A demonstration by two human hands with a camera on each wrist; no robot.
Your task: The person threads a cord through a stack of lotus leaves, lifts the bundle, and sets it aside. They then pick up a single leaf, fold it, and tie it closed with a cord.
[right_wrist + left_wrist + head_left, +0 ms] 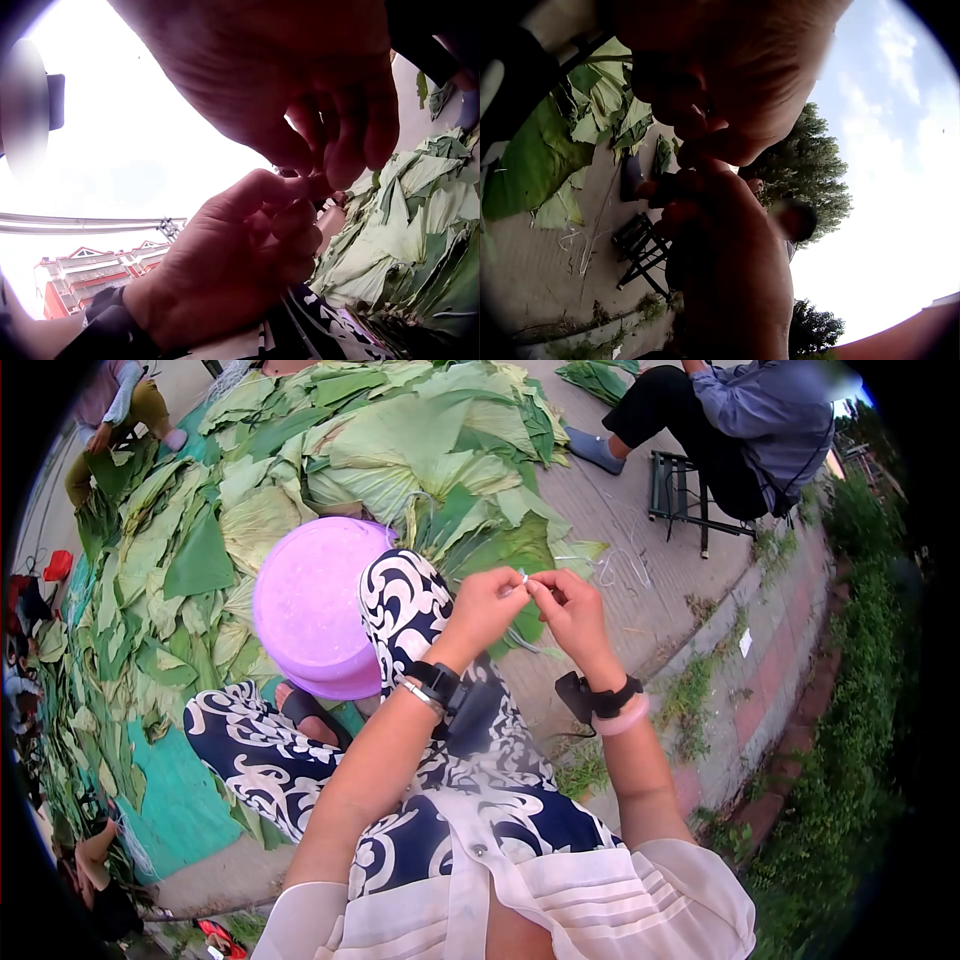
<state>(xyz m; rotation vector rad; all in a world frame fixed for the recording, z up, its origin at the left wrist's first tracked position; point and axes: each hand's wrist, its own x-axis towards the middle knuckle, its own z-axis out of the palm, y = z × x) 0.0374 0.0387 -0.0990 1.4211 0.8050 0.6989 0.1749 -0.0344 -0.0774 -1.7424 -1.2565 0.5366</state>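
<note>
The left hand [487,612] and right hand [572,618] meet fingertip to fingertip above the lap. Between them they pinch a small bit of white string [524,576]. In the right wrist view, strands of pale string [301,322] hang below the left hand [232,255], whose fingers are curled. The right hand [300,97] reaches down from above there, thumb and fingers bent toward the left fingertips. The left wrist view shows both hands dark against the sky, with the string hidden. A bundle of large green leaves [505,550] lies just beyond the hands.
A purple plastic tub [315,600] stands by the patterned trouser knee [400,595]. Wide leaves [390,440] cover the ground and a green sheet [180,790]. Loose string [632,565] lies on the paving. Another person sits on a folding stool [680,495] at right.
</note>
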